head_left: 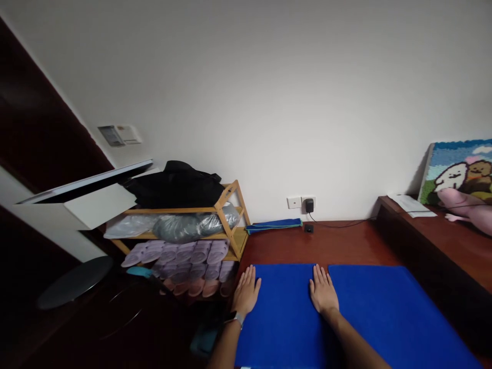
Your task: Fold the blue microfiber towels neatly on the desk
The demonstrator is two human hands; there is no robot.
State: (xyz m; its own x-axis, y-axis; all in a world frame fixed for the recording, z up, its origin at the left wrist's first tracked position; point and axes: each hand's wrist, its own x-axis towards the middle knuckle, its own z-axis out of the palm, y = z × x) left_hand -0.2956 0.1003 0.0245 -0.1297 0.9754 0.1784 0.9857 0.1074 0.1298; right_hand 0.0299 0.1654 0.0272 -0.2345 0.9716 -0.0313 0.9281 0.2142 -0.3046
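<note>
Two blue cloths lie spread side by side on the reddish-brown wooden surface [334, 243]. Flat on the left edge of the nearer-left blue cloth [282, 318] rests my left hand [246, 292], fingers stretched out, with a watch on its wrist. My right hand [323, 289] presses flat along that cloth's right edge, its fingers extended. Just right of it lies the second blue cloth [392, 307], a narrow gap showing between the two at the top. Neither hand grips anything.
A folded blue cloth with green edging [274, 225] lies by the wall near a plugged-in black adapter [309, 205]. Left stands a wooden rack [230, 205] with slippers [184, 253] and a black bag [177, 187]. A stool [77, 282] is further left; a pink plush toy [469, 207] sits right.
</note>
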